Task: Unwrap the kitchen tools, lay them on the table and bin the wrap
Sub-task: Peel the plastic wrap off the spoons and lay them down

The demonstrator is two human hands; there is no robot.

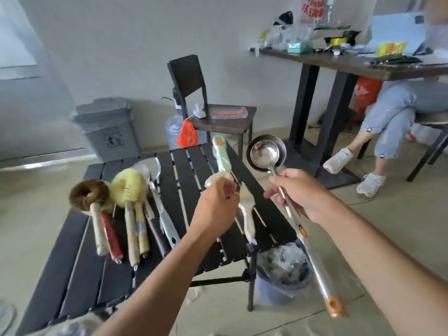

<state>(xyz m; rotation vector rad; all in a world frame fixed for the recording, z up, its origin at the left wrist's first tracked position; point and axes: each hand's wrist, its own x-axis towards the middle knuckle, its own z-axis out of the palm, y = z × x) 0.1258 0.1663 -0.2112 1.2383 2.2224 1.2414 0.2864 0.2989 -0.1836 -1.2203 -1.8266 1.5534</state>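
My right hand [297, 194] grips the neck of a steel ladle [265, 152] held up over the right edge of the black slatted table [189, 170]. Clear wrap [312, 260] with an orange hang tab still sleeves the ladle's long handle, which slants down toward me. My left hand [218, 207] pinches a crumpled strip of whitish wrap [247, 219] that hangs down over the table. A green-handled tool [221, 156] lies on the slats just beyond that hand. Several brushes [116, 204] and other tools lie side by side on the table's left.
A small blue bin [283, 282] full of clear wrap stands on the floor by the table's right leg. A grey lidded bin [106, 127] is against the wall. Behind stand a dark chair [194, 93] and a cluttered table with a seated person [397, 117].
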